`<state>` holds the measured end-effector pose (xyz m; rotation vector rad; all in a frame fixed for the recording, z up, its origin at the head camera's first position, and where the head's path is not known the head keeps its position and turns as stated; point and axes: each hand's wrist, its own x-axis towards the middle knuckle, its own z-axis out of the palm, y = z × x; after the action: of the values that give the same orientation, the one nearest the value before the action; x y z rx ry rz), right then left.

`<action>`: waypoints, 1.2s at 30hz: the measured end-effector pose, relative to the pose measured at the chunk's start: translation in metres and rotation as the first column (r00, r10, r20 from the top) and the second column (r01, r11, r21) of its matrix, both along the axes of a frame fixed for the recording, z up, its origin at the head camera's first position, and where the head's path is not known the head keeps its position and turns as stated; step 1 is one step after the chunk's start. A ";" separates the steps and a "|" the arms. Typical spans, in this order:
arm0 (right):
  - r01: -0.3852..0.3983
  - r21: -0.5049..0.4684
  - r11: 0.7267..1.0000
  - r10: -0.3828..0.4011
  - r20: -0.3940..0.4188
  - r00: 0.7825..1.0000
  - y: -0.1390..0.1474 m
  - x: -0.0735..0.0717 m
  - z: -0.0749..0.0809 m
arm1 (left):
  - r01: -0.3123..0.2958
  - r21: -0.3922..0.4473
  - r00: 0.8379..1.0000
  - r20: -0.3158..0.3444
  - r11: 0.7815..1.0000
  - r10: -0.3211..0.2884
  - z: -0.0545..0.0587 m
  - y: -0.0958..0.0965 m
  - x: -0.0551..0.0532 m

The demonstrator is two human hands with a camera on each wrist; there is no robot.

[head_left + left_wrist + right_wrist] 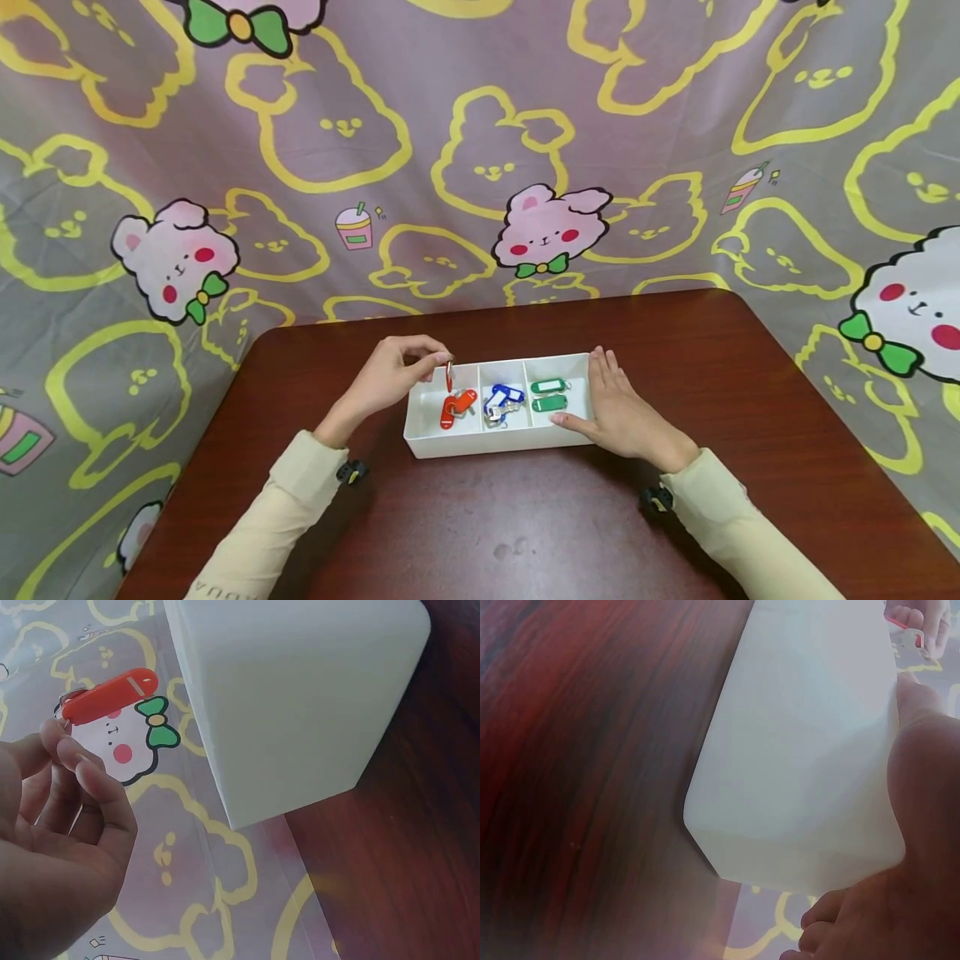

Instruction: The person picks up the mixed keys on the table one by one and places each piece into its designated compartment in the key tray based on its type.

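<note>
My left hand [397,371] pinches an orange-red key tag [112,696] by its ring, holding it above the left compartment of a white three-part tray [495,443]. Below it lie other orange-red key tags [466,400] with keys. The middle compartment holds blue key tags [510,393] and silver keys [497,412]. Two green key tags [550,403] lie in the right compartment. Against the tray's right end rests my right hand [637,421], fingers extended along the wall and thumb over the front rim. The right wrist view shows the tray's outer wall [802,750] beside that hand.
The tray stands on a dark reddish-brown wooden table [480,525] with rounded back corners. Behind and on both sides hangs a patterned curtain [420,150] with cartoon animals, close to the table's edges.
</note>
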<state>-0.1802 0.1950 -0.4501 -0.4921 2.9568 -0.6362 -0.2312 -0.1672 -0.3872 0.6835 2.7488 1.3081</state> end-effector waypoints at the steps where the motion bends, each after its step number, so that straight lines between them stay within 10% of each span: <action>1: 0.000 0.000 1.000 0.000 0.000 1.000 0.000 0.000 0.000 | 0.005 0.000 1.000 -0.004 1.000 -0.005 0.000 0.001 0.000; 36: -0.001 -0.015 1.000 0.000 -0.006 1.000 0.001 0.000 -0.001 | 0.113 -0.076 0.989 0.099 0.991 -0.105 -0.002 0.014 -0.014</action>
<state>-0.1801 0.1955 -0.4513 -0.4968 2.9592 -0.6588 -0.2453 -0.1537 -0.3889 0.7342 2.6322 1.1689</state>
